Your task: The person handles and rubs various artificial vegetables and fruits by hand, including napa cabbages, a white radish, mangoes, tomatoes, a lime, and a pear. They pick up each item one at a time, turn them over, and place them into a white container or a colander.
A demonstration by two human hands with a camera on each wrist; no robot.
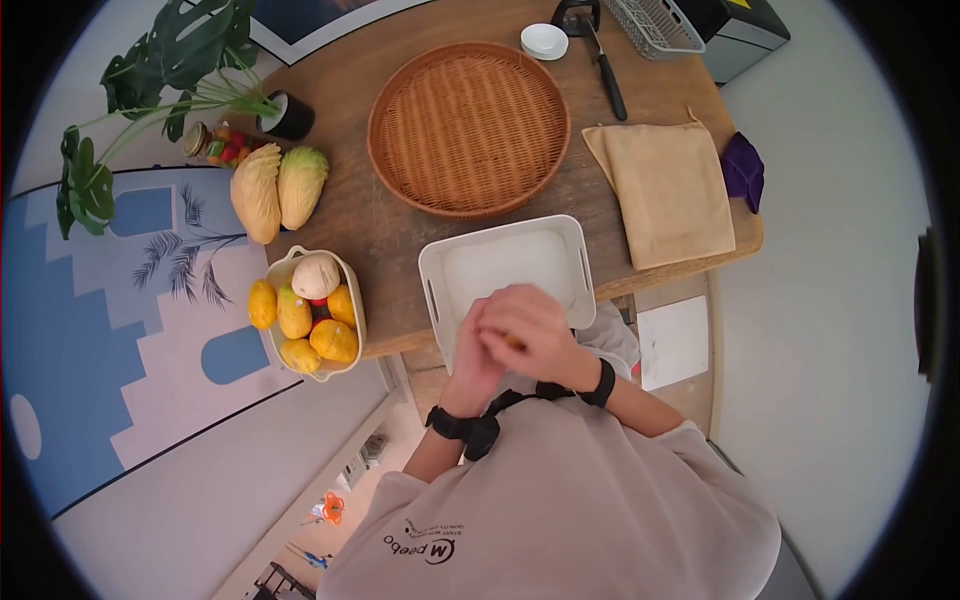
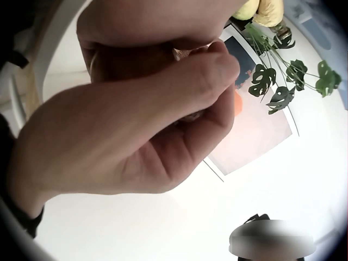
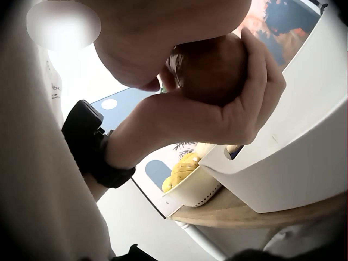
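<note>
A round brown thing with a smooth, shiny skin, onion-like in look, sits between my two hands. My left hand cups it, fingers curled round its far side in the right wrist view. Over it, my right hand grips from the other side with bent fingers; in the head view it covers most of the thing. Both hands are raised over the near edge of a white rectangular tray, which stands at the table's front edge.
A wicker tray lies behind the white one. Left stands a cream basket of yellow fruit, with cabbages and a potted plant beyond. A folded tan cloth, a black-handled tool and a purple cloth are right.
</note>
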